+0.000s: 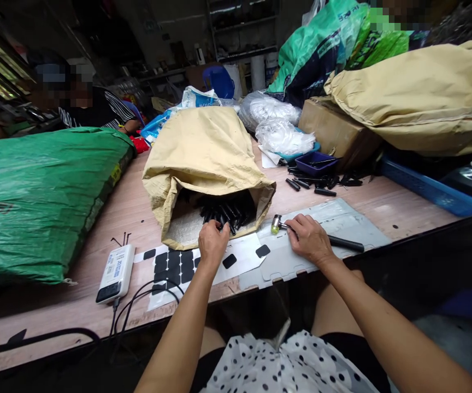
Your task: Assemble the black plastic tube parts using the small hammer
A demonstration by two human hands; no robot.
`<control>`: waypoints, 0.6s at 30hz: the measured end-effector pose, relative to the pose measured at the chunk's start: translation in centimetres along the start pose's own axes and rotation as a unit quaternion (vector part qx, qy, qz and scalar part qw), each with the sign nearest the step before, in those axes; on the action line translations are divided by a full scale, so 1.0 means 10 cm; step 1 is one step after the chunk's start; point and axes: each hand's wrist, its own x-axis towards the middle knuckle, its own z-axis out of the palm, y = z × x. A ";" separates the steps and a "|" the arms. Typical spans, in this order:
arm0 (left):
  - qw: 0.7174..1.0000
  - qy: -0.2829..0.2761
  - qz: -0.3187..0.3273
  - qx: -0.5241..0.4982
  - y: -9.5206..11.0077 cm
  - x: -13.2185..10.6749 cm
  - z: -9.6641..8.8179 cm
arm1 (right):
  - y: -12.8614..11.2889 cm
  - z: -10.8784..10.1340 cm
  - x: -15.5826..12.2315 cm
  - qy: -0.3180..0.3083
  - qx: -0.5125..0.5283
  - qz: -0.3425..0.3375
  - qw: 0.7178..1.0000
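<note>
At the mouth of a tan woven sack [205,150], my left hand [213,243] is closed, its fingertips pinching a slim black stick-like part. Many similar black parts [231,210] lie in a heap inside the sack. My right hand [310,240] wraps round the handle of a small hammer [346,243], close to its metal head with a yellow-green tip. The hammer lies over a grey board [334,221] at the table edge. Beside my left hand, a white sheet with black rounded-square stickers [174,267] rests partly beneath my wrist.
A white power bank [116,273] with black cables lies left, near a big green sack [39,202]. Loose black parts [325,192] and a purple tray [316,162] sit to the right. Behind are plastic bags, a cardboard box [338,128] and a seated person [92,109].
</note>
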 end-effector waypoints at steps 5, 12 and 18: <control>0.999 0.002 0.039 0.013 -0.04 -0.11 -0.05 | 0.00 0.00 0.00 -0.003 0.005 0.001 1.000; 0.959 -0.114 0.249 -0.078 -0.16 -0.58 -0.09 | -0.01 -0.01 0.00 0.000 0.003 0.003 1.000; 0.959 -0.112 0.232 -0.121 -0.20 -0.64 0.12 | 0.00 -0.01 -0.01 0.003 0.008 -0.008 1.000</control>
